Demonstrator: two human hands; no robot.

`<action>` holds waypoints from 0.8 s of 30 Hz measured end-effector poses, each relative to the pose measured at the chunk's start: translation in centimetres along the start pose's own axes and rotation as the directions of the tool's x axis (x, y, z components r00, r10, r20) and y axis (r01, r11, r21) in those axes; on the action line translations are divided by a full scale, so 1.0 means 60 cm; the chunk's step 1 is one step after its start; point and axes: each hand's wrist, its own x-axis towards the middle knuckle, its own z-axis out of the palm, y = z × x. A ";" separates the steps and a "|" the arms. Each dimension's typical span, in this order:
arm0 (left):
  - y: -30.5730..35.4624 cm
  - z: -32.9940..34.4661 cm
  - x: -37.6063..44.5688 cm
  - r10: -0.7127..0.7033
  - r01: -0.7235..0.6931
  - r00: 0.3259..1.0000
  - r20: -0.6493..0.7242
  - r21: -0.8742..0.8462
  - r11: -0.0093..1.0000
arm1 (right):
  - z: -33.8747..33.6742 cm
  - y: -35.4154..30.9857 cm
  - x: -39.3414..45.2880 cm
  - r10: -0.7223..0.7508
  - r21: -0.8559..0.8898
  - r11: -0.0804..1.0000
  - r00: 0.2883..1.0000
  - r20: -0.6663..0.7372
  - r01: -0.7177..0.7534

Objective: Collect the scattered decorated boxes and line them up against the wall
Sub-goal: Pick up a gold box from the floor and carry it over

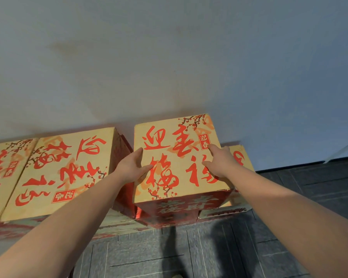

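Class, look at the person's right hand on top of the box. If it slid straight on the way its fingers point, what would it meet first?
The right hand points across the top of the middle box toward the wall. Past the box's far edge nothing else shows, so the wall probably comes first, though depth is hard to judge.

Gap: I see a narrow slot between the middle box (177, 157) and left box (64, 173).
Blocked: wall (169, 57) behind.
Open: floor (209, 253) in front.

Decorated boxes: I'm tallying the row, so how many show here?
4. One under both hands at centre; one left of it; one cut off at the left edge; one mostly hidden behind the right hand. More may sit out of view.
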 end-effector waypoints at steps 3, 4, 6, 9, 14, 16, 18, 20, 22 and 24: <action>-0.001 -0.003 -0.001 0.007 -0.005 1.000 -0.028 0.068 0.998 | 0.009 -0.014 -0.002 0.003 -0.002 1.000 1.000 0.002 -0.003; -0.001 -0.003 -0.002 0.011 -0.008 0.999 -0.032 0.087 0.996 | 0.010 -0.018 -0.002 0.003 -0.001 1.000 1.000 0.006 -0.003; -0.002 -0.003 -0.002 0.004 0.000 0.999 -0.034 0.130 0.991 | 0.012 -0.026 -0.002 0.002 0.001 1.000 1.000 0.012 -0.002; -0.010 -0.008 -0.005 -0.012 0.019 0.999 -0.038 0.204 0.979 | 0.021 -0.038 -0.001 -0.002 0.004 1.000 1.000 0.013 0.002; -0.024 -0.014 -0.009 -0.027 0.031 0.999 -0.017 0.247 0.969 | 0.024 -0.049 0.000 -0.006 -0.016 1.000 1.000 0.013 0.006; -0.027 -0.015 -0.011 -0.038 0.040 0.999 -0.013 0.252 0.967 | 0.026 -0.052 0.000 -0.009 -0.019 1.000 1.000 0.019 0.009; -0.030 -0.015 -0.014 -0.049 0.054 0.998 -0.027 0.263 0.963 | 0.031 -0.059 0.000 -0.016 -0.020 1.000 1.000 0.020 0.016; -0.036 -0.016 -0.015 -0.055 0.065 0.997 -0.045 0.285 0.956 | 0.034 -0.068 0.002 -0.026 -0.024 0.999 1.000 0.016 0.027; -0.040 -0.018 -0.017 -0.054 0.070 0.997 -0.057 0.317 0.946 | 0.035 -0.077 0.004 -0.035 -0.027 0.999 0.999 0.014 0.036; -0.046 -0.021 -0.017 -0.064 0.085 0.995 -0.070 0.342 0.936 | 0.039 -0.085 0.006 -0.044 -0.032 0.999 0.999 0.015 0.044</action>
